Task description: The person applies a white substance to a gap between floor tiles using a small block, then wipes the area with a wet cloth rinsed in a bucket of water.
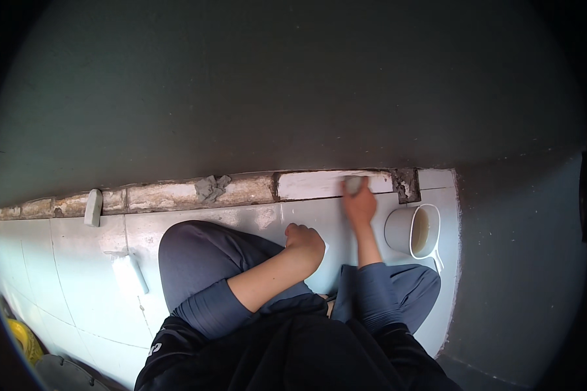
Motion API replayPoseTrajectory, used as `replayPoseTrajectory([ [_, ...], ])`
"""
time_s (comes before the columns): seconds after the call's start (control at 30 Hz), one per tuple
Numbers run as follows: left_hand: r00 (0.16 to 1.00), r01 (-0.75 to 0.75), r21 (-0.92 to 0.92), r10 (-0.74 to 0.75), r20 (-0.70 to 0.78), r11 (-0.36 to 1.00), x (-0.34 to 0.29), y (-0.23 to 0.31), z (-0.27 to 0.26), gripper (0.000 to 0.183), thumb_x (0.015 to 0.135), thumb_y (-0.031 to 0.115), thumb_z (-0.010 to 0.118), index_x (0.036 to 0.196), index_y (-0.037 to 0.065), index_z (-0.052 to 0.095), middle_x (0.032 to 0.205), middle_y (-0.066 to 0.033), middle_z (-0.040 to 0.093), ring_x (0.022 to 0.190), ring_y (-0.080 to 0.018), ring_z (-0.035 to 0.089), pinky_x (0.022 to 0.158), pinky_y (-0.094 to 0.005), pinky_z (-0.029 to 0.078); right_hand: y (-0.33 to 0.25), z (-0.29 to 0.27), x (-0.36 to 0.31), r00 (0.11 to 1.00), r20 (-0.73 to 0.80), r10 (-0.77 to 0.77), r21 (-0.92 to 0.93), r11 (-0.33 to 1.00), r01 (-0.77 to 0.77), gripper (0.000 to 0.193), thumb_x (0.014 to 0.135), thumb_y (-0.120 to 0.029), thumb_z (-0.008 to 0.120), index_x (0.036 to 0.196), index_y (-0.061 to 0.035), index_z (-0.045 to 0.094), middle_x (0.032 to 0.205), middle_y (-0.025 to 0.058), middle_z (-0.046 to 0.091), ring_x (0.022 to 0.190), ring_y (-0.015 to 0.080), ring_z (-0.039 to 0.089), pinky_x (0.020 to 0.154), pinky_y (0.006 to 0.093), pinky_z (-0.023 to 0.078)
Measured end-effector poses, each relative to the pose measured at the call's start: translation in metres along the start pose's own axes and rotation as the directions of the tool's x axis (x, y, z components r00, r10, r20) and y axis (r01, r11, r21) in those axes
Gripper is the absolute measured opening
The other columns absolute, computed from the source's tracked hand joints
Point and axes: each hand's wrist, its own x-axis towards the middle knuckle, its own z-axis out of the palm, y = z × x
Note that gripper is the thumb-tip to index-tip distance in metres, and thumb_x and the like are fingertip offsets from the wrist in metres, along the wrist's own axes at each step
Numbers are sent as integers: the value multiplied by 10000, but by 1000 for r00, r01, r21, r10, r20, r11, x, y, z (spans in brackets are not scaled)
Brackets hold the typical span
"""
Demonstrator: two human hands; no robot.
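Observation:
My right hand (360,207) is closed on a small grey lump (354,184), blurred by motion and partly hidden by the fingers. It presses the lump against a white strip (306,185) set in the channel at the wall's foot. Nearer my body, over my bent leg, my left hand (304,247) is curled into a fist. A sliver of something white shows beside its knuckles, too small to name. Just right of my right hand stands a white dipper (400,231) with a handle, holding cloudy light-brown liquid.
A dark wall (274,85) rises ahead and another dark surface stands right. The rough channel (156,195) runs left, with a crumpled grey clump (211,188) on it. A whitish block (93,208) leans at its edge. White packet (130,274) on the floor tiles (91,260); yellow object (25,340) lower left.

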Motion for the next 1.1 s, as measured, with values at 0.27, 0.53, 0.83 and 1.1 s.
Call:
replayPoseTrajectory([
  [0.27, 983, 125, -7, -123, 134, 992, -8, -5, -5, 238, 757, 114, 566, 971, 68, 660, 1015, -94, 617, 997, -230, 543, 815, -355, 381, -51, 7, -26, 949, 79, -306, 61, 951, 302, 554, 757, -429, 600, 1150, -66, 455, 795, 134, 631, 732, 328, 625, 626, 436, 495],
  [0.53, 987, 146, 52, -148, 57, 988, 3, -4, -1, 318, 757, 218, 605, 1029, 57, 638, 1019, -122, 624, 940, -291, 568, 745, -451, 391, -60, 19, -27, 972, 64, -224, 51, 974, 221, 565, 759, -426, 607, 1157, -52, 459, 777, 140, 626, 711, 332, 627, 614, 431, 497],
  [0.83, 970, 206, 6, -205, 131, 979, -13, -6, -10, 245, 749, 153, 596, 974, 84, 665, 1013, -85, 629, 953, -234, 573, 752, -361, 402, -40, 5, -10, 983, 44, -177, 38, 984, 176, 579, 755, -416, 618, 1163, -43, 444, 767, 142, 633, 692, 323, 626, 594, 439, 489],
  [1.1, 970, 218, 92, -226, 91, 972, -4, -7, 1, 300, 693, 197, 638, 967, 77, 655, 962, -103, 616, 876, -287, 550, 668, -456, 367, -90, 19, -39, 946, 59, -319, 74, 946, 315, 531, 750, -426, 618, 1088, -51, 454, 769, 152, 631, 722, 349, 622, 622, 446, 486],
])
